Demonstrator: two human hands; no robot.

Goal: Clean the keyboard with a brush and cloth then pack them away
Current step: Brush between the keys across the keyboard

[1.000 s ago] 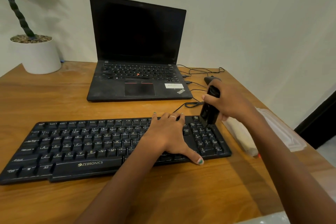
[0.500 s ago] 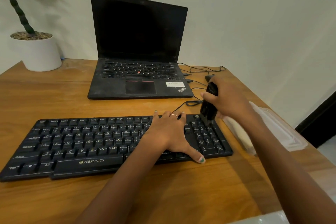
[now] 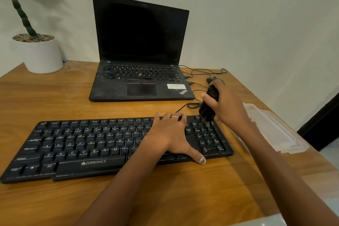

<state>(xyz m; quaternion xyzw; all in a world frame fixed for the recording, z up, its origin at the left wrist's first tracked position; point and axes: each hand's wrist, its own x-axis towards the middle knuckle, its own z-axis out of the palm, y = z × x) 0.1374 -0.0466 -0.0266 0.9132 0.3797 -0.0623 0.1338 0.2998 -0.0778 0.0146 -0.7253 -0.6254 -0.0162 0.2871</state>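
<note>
Step 1, brushing: right hand (image 3: 230, 108) fingers wrapped round brush (image 3: 208, 110) on numpad top, left hand (image 3: 170, 135) flat, fingers spread, steadying keyboard (image 3: 77, 145); next prob sweep down remaining keys w/ light strokes.

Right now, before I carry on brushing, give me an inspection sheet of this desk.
Surface: wooden desk, bare at the front.
Job's things: black keyboard lies flat; brush stands bristles-down on its numeric keypad; cloth not identifiable.
Clutter: clear plastic container at the right edge; mouse behind the brush.
Grippers: left hand rests flat on the keys; right hand grips the brush.
Cables: black cables loop right of the laptop.
Surroundings: potted plant, pale wall.
</note>
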